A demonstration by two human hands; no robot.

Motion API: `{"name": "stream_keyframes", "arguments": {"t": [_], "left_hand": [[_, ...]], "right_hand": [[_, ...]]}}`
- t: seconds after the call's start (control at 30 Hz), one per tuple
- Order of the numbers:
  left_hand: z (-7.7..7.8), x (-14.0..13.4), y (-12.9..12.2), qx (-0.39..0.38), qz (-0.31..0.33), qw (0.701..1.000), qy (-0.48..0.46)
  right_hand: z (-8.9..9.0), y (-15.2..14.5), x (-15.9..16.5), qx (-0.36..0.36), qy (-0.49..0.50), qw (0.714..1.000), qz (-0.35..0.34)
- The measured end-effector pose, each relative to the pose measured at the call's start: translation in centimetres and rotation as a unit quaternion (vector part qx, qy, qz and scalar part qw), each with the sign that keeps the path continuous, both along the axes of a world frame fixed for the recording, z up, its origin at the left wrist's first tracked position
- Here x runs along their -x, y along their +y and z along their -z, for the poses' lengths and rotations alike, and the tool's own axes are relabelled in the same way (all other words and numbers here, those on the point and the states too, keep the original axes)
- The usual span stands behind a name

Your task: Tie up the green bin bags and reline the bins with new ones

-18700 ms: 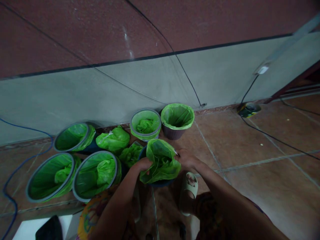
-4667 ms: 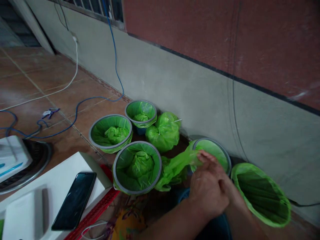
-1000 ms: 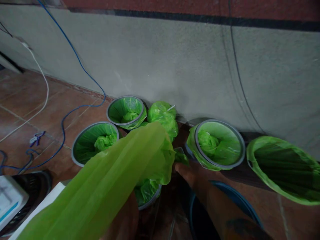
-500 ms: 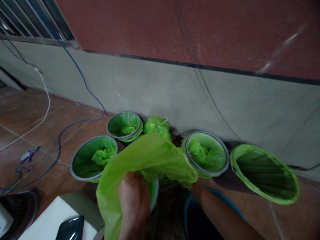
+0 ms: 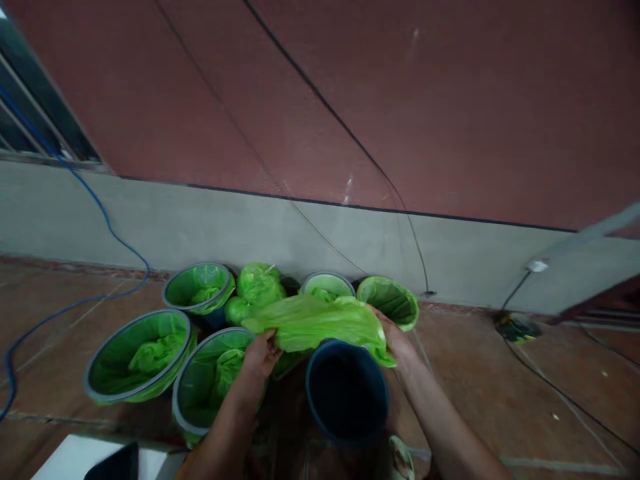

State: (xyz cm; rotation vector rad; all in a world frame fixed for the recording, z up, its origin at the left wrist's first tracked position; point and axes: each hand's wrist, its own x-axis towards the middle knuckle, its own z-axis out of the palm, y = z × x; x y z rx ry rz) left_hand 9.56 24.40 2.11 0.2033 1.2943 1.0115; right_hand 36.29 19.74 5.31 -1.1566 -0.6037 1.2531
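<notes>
A thin green plastic bag (image 5: 320, 323) is stretched sideways between my two hands. My left hand (image 5: 263, 357) pinches its left end, and my right hand (image 5: 393, 333) grips the right end, with those fingers partly hidden by the plastic. Just below the bag stands a dark blue bin (image 5: 347, 427) with no liner in it. To the left, a lined bin (image 5: 213, 400) with a grey rim holds a crumpled green bag. Behind my right hand is another bin (image 5: 390, 300) with green plastic folded over its edge.
More green-lined bins (image 5: 137, 360) stand on the left and along the wall, beside knotted green bags (image 5: 257, 283). A white box (image 5: 75, 460) with a dark phone-like object is at bottom left. A blue cable (image 5: 113, 230) and black cords (image 5: 555, 383) cross the floor.
The view has swung right and back. The bag, earlier draped over my left hand, is now pulled out sideways between both hands above the blue bin.
</notes>
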Motion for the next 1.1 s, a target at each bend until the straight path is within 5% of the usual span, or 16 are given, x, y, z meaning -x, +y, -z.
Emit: {"name": "stream_keyframes", "arguments": {"t": [0.13, 0.27, 0.4, 0.5, 0.67, 0.83, 0.9, 1.1], "left_hand": [[0.3, -1.1, -3.4, 0.023, 0.013, 0.994, 0.11], [-3.4, -5.0, -8.0, -0.068, 0.02, 0.988, 0.137], [-7.9, -10.7, -12.8, -0.238, 0.263, 0.935, 0.019], [-8.7, -13.2, -14.8, -0.279, 0.309, 0.909, -0.017], [-6.5, -11.9, -14.0, -0.303, 0.164, 0.934, 0.1], [-5.9, -8.1, -11.6, -0.313, 0.014, 0.931, 0.186], [-6.1, -7.0, -11.2, -0.308, -0.019, 0.931, 0.196], [-6.6, -5.1, -11.7, -0.345, -0.109, 0.903, 0.234]], "right_hand": [[-3.1, -5.5, -2.9, -0.044, -0.001, 0.992, 0.119], [-5.1, -10.2, -1.5, -0.097, -0.038, 0.989, 0.103], [-5.2, -13.4, 1.0, -0.113, -0.061, 0.99, 0.056], [-4.6, -15.1, 1.1, -0.123, -0.111, 0.985, 0.055], [-4.2, -18.4, -3.3, -0.068, -0.322, 0.933, 0.147], [-3.3, -22.8, -7.4, 0.084, -0.603, 0.753, 0.249], [-2.1, -24.3, -8.1, 0.143, -0.641, 0.712, 0.248], [1.5, -26.3, -8.4, 0.278, -0.638, 0.708, 0.123]]}}
